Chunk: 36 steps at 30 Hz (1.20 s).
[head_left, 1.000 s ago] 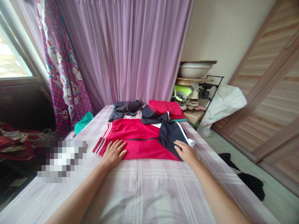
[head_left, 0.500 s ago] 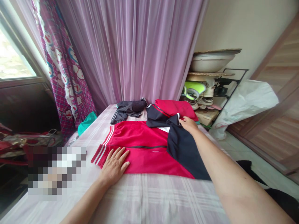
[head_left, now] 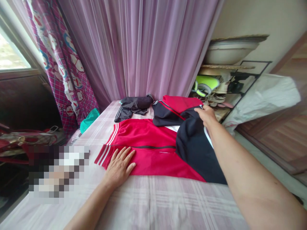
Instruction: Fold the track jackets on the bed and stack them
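Jacket [head_left: 153, 163] on the sheet [head_left: 165, 204], other clothes [head_left: 137, 104] behind it, curtain [head_left: 153, 48] beyond.

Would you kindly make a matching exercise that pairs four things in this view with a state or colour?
1. Left hand
2. Right hand
3. Visor
4. Basin

A. Bright yellow-green
B. Closed on the dark cloth of the jacket
C. Pale
D. Spread on the red cloth of the jacket

Pairs: 1-D, 2-B, 3-A, 4-C

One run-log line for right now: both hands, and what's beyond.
left hand: flat on red-and-navy jacket | right hand: gripping its navy fabric | beyond jacket: dark clothing, purple curtain
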{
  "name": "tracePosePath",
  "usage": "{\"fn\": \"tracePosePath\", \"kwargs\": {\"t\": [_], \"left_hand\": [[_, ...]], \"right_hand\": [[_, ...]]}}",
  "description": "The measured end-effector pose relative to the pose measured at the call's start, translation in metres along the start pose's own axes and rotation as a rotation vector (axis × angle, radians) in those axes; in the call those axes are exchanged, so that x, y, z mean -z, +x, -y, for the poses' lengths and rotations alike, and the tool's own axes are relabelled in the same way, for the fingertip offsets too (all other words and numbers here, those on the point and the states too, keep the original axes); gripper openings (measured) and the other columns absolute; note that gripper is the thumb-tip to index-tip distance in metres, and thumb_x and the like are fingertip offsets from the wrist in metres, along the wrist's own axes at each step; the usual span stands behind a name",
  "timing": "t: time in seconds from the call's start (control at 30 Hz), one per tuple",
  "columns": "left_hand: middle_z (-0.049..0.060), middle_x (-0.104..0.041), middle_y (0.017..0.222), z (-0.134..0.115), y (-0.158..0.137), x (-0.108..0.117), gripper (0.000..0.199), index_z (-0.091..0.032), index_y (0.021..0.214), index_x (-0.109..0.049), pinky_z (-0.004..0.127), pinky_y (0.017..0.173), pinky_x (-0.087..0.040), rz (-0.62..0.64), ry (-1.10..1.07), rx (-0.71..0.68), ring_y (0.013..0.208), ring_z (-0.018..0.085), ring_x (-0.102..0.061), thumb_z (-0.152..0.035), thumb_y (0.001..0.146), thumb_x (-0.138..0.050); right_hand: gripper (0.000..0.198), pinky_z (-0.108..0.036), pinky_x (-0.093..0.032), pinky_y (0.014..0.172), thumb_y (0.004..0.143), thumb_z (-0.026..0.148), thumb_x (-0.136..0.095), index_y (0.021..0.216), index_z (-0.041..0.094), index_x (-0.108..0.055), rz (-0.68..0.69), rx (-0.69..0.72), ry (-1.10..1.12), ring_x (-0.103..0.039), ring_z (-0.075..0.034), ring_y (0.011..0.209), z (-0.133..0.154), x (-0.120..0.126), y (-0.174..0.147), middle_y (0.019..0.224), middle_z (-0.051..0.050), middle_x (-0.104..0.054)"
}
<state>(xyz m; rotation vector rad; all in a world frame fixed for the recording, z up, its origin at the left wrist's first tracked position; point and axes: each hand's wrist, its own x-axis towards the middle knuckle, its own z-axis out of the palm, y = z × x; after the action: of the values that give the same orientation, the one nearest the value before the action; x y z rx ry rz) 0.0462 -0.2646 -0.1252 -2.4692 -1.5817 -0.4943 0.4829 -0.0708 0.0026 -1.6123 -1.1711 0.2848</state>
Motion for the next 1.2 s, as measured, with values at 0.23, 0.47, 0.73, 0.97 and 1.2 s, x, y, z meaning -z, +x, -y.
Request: {"fn": "tracePosePath", "kwargs": {"t": [0.23,0.47,0.73,0.97,1.2], "left_hand": [[0.009,-0.056,0.145,0.002,-0.001,0.017,0.047,-0.022,0.140,-0.051,0.047,0.117,-0.033,-0.237,-0.112,0.084,0.139,0.025,-0.044,-0.040,0.100,-0.034],[0.013,-0.062,0.135,0.003,-0.015,0.019,0.051,-0.019,0.140,-0.047,0.050,0.111,-0.039,-0.313,-0.144,0.289,0.129,0.029,-0.054,-0.045,0.097,-0.039],[0.013,-0.073,0.111,-0.001,-0.018,0.026,0.069,-0.012,0.150,-0.034,0.047,0.096,-0.050,-0.384,-0.324,0.443,0.110,0.030,-0.065,-0.050,0.093,-0.045],[0.002,-0.077,0.089,0.005,-0.001,0.056,0.035,-0.026,0.109,-0.072,0.031,0.072,-0.053,-0.205,-0.360,0.585,0.084,0.022,-0.071,-0.046,0.091,-0.049],[0.006,-0.077,0.096,0.023,-0.007,0.063,0.033,-0.027,0.106,-0.075,0.036,0.084,-0.052,-0.219,-0.127,0.509,0.093,0.026,-0.070,-0.039,0.089,-0.049]], "right_hand": [[0.028,-0.033,-0.052,0.085,0.080,0.030,-0.063,0.106,0.019,-0.066,0.554,0.487,-0.029,-0.067,-0.019,0.089,0.094,-0.017,-0.125,0.106,-0.007,-0.073],[0.053,-0.044,-0.044,0.107,0.082,0.024,-0.061,0.135,0.026,-0.057,0.844,0.618,-0.284,-0.057,-0.025,0.126,0.047,0.014,-0.232,0.139,-0.009,-0.061],[0.061,-0.052,-0.041,0.108,0.075,0.034,-0.062,0.136,0.024,-0.060,0.569,0.434,-0.716,-0.050,-0.032,0.134,-0.064,0.119,-0.213,0.145,-0.013,-0.055],[0.038,-0.045,-0.054,0.096,0.084,0.029,-0.047,0.106,0.031,-0.078,0.498,0.453,-0.561,-0.066,-0.029,0.113,-0.101,0.139,-0.197,0.127,-0.006,-0.069],[0.042,-0.039,-0.059,0.088,0.078,0.022,-0.045,0.100,0.034,-0.079,0.497,0.406,-0.571,-0.071,-0.026,0.104,-0.111,0.136,-0.205,0.119,-0.001,-0.073]]}}
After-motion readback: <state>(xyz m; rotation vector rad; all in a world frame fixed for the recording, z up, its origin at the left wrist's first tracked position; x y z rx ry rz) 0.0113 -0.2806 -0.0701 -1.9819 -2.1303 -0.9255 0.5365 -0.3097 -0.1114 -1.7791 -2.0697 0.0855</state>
